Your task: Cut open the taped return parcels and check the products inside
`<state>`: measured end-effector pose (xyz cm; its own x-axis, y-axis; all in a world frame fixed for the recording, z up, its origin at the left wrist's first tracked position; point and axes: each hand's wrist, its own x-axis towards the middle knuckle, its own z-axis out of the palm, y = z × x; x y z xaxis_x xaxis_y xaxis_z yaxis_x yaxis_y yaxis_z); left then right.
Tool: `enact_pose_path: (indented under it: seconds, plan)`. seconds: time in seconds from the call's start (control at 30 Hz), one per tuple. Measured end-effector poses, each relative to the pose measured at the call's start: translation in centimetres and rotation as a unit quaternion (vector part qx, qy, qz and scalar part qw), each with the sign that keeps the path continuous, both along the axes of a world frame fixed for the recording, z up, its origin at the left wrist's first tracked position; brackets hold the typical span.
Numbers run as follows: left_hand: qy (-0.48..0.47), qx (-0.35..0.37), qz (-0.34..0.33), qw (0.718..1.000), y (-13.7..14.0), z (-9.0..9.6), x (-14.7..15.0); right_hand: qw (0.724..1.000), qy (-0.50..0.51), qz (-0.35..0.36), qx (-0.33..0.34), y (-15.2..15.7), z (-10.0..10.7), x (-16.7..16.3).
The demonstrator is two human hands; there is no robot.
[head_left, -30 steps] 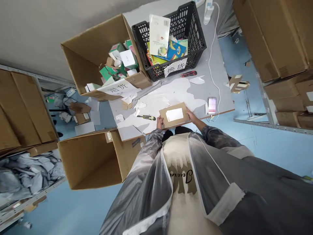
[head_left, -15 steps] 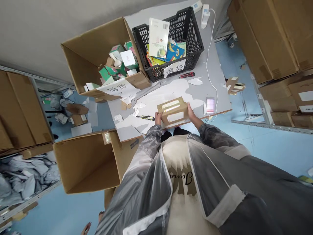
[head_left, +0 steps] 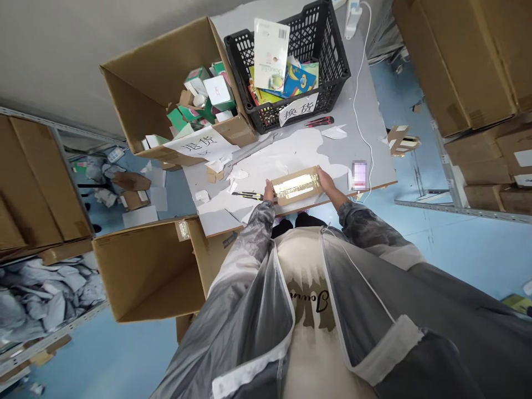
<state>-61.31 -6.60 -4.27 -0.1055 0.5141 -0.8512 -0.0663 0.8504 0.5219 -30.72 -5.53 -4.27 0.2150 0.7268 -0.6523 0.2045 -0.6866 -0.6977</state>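
Observation:
Between my two hands is a small brown cardboard box (head_left: 286, 198), held near the front edge of the table (head_left: 266, 160). Glare shines off tape and pale labels on the face turned up. My left hand (head_left: 269, 191) grips the box's left end, and my right hand (head_left: 326, 180) is closed on its right end. Just left of my left hand lies a yellow and black utility knife (head_left: 248, 195). A phone (head_left: 359, 175) with a lit screen rests to the right of my right hand.
A black crate (head_left: 291, 108) of books stands at the back beside a large carton (head_left: 145, 100) of green and white boxes. A red and black cutter (head_left: 320, 122) lies before the crate. Another open carton (head_left: 149, 271) is at lower left. A white cable (head_left: 356, 94) crosses the table's right side.
The cardboard box has been tilted in my hands, so a shiny taped face now shows upward. The other hand's fingers at the lower left have gone out of view.

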Motion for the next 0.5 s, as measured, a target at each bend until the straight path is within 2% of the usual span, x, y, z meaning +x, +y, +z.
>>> enact_pose_path:
  seconds: [0.07, 0.13, 0.17, 0.23, 0.37, 0.43, 0.5]
  plan:
    - [0.016, -0.030, -0.034, 0.999, 1.3, 0.0, 0.3, 0.997, -0.041, 0.001, -0.062, 1.7, 0.4, -0.3]
    - [0.049, -0.013, -0.044, 0.998, 1.4, 0.1, 0.6, 0.993, -0.062, 0.004, -0.097, 2.4, 1.0, -0.7]
    - [0.060, 0.008, -0.041, 0.997, 1.1, 0.2, 0.6, 0.994, -0.066, 0.012, -0.089, 2.3, 1.3, -0.8]
    - [0.054, 0.063, -0.035, 0.996, -0.6, 0.3, 0.5, 0.997, -0.067, 0.027, -0.031, 1.0, 1.8, -0.7]
    - [0.003, 0.186, -0.050, 0.981, -5.7, 0.5, -0.2, 0.994, -0.010, 0.045, 0.094, -4.3, 1.6, 0.6]
    - [-0.011, 0.217, -0.062, 0.974, -8.1, 0.6, -0.3, 0.993, 0.027, 0.057, 0.099, -6.9, 1.0, 1.3]
    - [-0.017, 0.213, -0.075, 0.974, -9.4, 0.6, -0.2, 0.995, 0.029, 0.061, 0.070, -8.6, 0.3, 1.6]
